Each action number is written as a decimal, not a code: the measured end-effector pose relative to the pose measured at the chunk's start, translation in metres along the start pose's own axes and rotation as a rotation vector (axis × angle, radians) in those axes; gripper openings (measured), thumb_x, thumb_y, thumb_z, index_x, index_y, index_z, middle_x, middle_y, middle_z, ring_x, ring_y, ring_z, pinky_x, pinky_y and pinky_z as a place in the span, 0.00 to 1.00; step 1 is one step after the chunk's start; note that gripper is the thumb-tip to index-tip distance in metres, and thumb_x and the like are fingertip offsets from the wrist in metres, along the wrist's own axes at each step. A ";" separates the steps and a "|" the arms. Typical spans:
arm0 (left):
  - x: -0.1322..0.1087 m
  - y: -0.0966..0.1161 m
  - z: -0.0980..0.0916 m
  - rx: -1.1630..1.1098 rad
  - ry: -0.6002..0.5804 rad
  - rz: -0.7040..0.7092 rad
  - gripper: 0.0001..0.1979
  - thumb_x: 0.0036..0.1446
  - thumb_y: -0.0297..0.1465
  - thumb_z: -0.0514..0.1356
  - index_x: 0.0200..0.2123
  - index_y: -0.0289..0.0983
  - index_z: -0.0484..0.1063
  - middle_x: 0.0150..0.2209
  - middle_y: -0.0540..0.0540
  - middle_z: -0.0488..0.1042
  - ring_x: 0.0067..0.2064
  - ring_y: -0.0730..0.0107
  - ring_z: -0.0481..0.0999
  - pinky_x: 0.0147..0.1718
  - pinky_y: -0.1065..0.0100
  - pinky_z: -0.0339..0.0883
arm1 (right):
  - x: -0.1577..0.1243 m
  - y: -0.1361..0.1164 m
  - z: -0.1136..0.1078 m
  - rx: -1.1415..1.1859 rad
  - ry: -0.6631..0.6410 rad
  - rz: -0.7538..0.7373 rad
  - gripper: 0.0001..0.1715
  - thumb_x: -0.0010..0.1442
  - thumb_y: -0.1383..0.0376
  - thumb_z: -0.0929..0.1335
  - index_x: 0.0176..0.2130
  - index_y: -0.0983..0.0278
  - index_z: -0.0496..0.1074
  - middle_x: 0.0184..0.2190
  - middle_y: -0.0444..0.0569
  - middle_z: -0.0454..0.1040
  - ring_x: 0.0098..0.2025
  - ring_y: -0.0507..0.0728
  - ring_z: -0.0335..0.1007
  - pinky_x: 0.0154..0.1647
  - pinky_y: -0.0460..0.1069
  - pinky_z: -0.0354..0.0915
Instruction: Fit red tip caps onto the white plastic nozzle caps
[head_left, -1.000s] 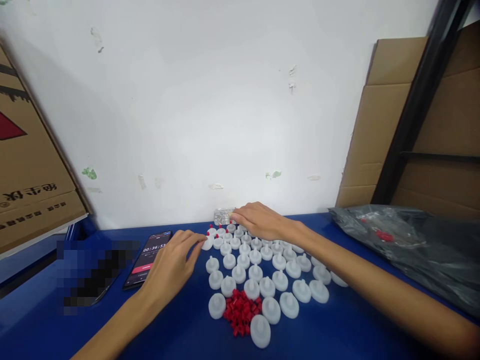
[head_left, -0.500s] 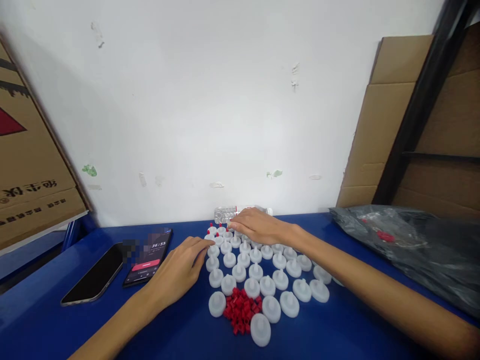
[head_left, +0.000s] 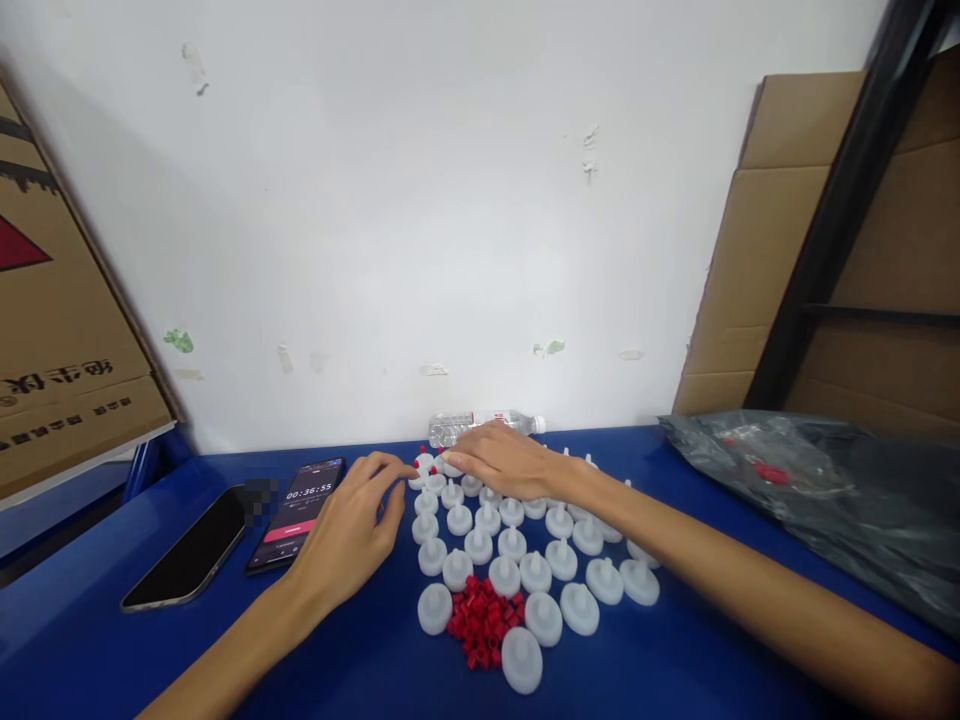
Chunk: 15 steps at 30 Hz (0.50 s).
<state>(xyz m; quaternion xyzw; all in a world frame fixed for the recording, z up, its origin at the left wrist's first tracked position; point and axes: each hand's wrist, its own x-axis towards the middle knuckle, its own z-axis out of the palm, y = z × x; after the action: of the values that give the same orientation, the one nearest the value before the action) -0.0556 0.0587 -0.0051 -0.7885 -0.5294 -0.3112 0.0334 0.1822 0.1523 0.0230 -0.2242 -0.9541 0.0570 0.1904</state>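
Round white plastic caps with upright spouts [head_left: 511, 543] stand in a wide group on the blue table. A few at the far left of the group carry small red tips [head_left: 417, 464]. My left hand [head_left: 360, 520] is at the group's left edge, thumb apart, its index fingertip at a red-tipped cap. Over the far caps reaches my right hand [head_left: 504, 462], its thumb and fingers drawn together beside the red-tipped ones. Whatever is between those fingertips is hidden. A pile of loose red pieces [head_left: 484, 622] lies among the near caps.
Two phones, a dark one [head_left: 187, 550] and one showing a timer [head_left: 300, 510], lie at left. A clear bottle [head_left: 450, 430] rests against the wall. A grey plastic bag [head_left: 810, 500] lies at right, and cardboard [head_left: 75, 300] stands at left.
My right hand has shifted slightly left over the far caps. My left hand has drawn a little left, its index fingertip now farther up the group's edge.
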 end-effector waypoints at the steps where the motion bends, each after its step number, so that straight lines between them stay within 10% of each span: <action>1: 0.000 0.001 -0.001 -0.008 0.026 -0.006 0.15 0.71 0.32 0.48 0.50 0.41 0.74 0.49 0.43 0.74 0.48 0.58 0.74 0.41 0.60 0.70 | 0.000 -0.002 -0.004 0.015 0.027 -0.002 0.28 0.76 0.51 0.55 0.42 0.64 0.76 0.39 0.51 0.79 0.42 0.59 0.75 0.47 0.54 0.65; 6: 0.001 0.007 -0.005 -0.028 0.106 -0.015 0.12 0.72 0.36 0.50 0.48 0.41 0.72 0.47 0.44 0.75 0.47 0.57 0.73 0.43 0.60 0.68 | -0.001 -0.020 -0.020 0.083 0.083 -0.055 0.15 0.69 0.53 0.69 0.48 0.60 0.71 0.46 0.49 0.77 0.46 0.58 0.72 0.44 0.51 0.65; 15: -0.001 0.019 -0.011 -0.088 -0.009 0.108 0.14 0.74 0.34 0.46 0.39 0.40 0.69 0.42 0.46 0.72 0.42 0.60 0.69 0.42 0.61 0.64 | -0.004 -0.050 -0.022 0.083 -0.044 -0.178 0.15 0.66 0.62 0.72 0.40 0.59 0.60 0.28 0.38 0.68 0.27 0.51 0.58 0.27 0.48 0.54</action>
<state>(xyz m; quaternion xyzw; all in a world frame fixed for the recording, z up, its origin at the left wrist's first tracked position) -0.0450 0.0453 0.0084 -0.8181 -0.4720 -0.3283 0.0130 0.1738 0.1065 0.0521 -0.1292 -0.9709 0.0844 0.1829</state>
